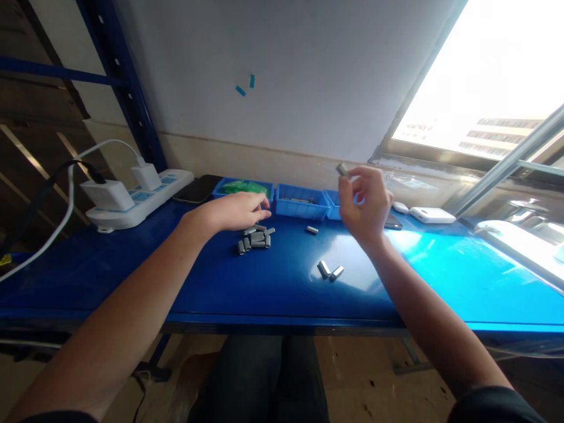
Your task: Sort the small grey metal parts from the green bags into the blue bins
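Pinched between the thumb and fingertips of my right hand (366, 202) is a short, grey, faceted metal piece (341, 169), raised above the right blue bin (333, 211). My left hand (238, 210) reaches over a pile of similar metal pieces (257, 237), palm down, with its fingers apart; its underside is hidden, and no held thing shows. One single piece (312, 230) lies in front of the middle blue bin (302, 207). Two more pieces (324, 269) rest close together nearer the table's front edge.
Green material fills the left blue bin (219, 189). Beside it are a black phone (198, 188) and a white power strip (165, 187) with plugged-in adapters and cables. A white box (432, 215) sits at right on the blue table (282, 294), below the window. Metal bars rise at far right.
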`<state>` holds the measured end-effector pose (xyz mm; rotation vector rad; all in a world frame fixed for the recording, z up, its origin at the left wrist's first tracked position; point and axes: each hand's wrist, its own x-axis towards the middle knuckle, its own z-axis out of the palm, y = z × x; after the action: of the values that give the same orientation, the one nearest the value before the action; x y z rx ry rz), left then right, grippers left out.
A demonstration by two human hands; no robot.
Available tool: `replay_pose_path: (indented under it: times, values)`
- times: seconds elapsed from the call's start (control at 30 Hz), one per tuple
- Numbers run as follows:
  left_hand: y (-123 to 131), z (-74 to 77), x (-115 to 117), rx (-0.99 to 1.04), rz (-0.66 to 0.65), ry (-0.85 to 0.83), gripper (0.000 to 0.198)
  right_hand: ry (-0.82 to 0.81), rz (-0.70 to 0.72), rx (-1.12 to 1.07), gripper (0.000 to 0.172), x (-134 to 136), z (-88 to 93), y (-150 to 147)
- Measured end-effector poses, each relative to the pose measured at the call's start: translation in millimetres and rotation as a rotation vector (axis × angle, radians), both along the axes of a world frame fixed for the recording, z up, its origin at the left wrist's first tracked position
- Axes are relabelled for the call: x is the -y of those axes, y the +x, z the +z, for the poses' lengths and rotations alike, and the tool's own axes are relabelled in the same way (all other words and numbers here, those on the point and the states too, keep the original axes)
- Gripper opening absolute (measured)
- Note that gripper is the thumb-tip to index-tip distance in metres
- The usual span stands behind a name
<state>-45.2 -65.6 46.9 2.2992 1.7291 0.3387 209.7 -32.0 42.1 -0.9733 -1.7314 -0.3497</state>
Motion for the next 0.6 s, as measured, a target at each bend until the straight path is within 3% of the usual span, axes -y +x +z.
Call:
replay_pose_path:
  times: [0.07,0.2,0.3,0.43,0.6]
  values:
    - [-11.3,-4.9,-1.5,-0.123,0.022,-0.091,0.040,-0.029,-0.105,-0.005,0.030,-10.1,4.8,3.7]
    - [-6.3,-26.8,-10.3,-0.185,-0.004,-0.066,0.039,-0.345,-0.181,0.346,0.028,-21.3,-7.7,-0.1]
    - [15.7,-42.3,-14.3,-0.115,-0.129,0.064,0.034,-0.491,-0.031,0.520,0.029,-12.5,-25.8,-10.5]
    - [42.5,-51.3,-10.4,-0.036,-0.312,0.156,0.032,-0.549,0.228,0.672,0.024,2.9,-41.2,-21.3]
    - [51.0,-47.2,-3.0,0.031,-0.332,0.208,0.033,-0.576,0.274,0.702,0.021,-2.4,-49.5,-21.9]
